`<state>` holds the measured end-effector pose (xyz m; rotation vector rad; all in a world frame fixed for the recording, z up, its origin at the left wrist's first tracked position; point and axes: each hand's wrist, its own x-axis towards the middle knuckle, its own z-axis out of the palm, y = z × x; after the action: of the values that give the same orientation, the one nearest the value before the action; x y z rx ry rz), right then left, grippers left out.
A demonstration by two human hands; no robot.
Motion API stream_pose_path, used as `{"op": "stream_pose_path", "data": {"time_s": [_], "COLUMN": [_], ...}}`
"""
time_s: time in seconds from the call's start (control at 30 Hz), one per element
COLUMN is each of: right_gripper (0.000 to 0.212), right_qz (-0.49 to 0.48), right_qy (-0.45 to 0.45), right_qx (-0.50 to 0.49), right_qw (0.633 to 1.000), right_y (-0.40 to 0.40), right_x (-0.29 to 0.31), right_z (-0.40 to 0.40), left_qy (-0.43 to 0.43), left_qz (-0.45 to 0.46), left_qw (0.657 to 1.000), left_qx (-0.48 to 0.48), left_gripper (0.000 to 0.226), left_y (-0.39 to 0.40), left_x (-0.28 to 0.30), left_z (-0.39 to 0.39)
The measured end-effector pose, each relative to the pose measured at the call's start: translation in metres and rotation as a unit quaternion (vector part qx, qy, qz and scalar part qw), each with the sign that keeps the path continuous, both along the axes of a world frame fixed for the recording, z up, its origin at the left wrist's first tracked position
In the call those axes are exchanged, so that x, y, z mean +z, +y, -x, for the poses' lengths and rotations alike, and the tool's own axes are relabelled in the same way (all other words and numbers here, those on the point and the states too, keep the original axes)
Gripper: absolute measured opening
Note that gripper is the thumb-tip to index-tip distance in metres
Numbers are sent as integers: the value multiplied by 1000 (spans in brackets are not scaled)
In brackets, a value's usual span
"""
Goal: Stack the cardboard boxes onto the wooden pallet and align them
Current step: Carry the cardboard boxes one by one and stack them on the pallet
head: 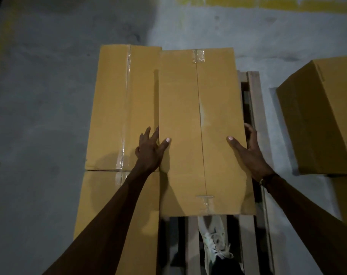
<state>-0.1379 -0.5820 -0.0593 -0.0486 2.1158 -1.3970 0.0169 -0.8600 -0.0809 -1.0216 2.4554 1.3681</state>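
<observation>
Both hands clasped the middle cardboard box (200, 126) by its sides, left hand (149, 149) and right hand (248, 151) with thumbs on top, likely steadying it onto the wooden pallet (255, 92) beside two stacked boxes (117, 108); another box (323, 116) waited on the floor.

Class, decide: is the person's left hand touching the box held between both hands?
Touching. The head view shows the left hand against the held box, thumb lying on its top and fingers along its left side.
</observation>
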Motion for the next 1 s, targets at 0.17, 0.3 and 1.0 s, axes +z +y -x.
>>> {"op": "stream_pose_path", "data": {"time_s": [0.17,0.3,1.0], "right_gripper": [81,71,100], "right_qz": [-4,-8,-6], "right_qy": [-1,-8,-22], "right_qx": [-7,-13,34], "right_qw": [1000,1000,999], "right_y": [-7,-8,8], "right_x": [-43,-66,-112], "right_z": [0,0,-15], "left_qy": [-10,-6,-16], "left_qz": [70,113,226], "left_qw": [997,993,969], "left_qx": [-23,-33,-101], "left_gripper": [70,69,78], "left_y": [-4,-2,10], "left_x": [-38,-59,-95], "left_z": [2,0,-22]}}
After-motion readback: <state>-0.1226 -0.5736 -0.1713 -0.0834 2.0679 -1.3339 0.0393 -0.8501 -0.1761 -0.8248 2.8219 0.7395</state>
